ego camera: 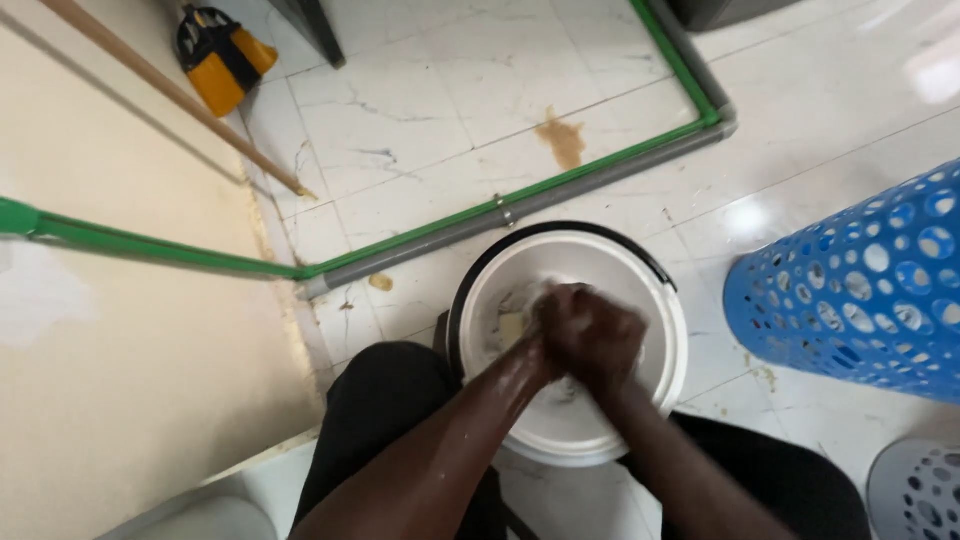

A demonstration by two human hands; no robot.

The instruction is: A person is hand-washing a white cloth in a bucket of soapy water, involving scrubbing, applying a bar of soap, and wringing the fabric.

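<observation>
Floor: white marble-look tiles (470,90), glossy, one brown stain, meeting a cream wall (120,330) along the left edge.

Fixtures: green and grey pipes (560,185) laid along the floor; wooden broom handle (170,92) leaning by the wall; yellow and black dustpan (222,58) at the far left corner.

Vessel: round white plastic bucket with a dark rim (660,300), standing on the floor between your knees. Blue perforated plastic laundry basket (860,280) just beside its right edge; a grey perforated basket (920,490) nearer you.

Hands: your left hand (560,335) and right hand (605,340) are pressed together over the bucket's middle, wet and soapy, fingers curled closed. Whether they grip anything between them, you cannot tell; motion blur hides it.

Handling note: keep your hands low inside the rim so splashes fall back in, and rub with even pressure.
</observation>
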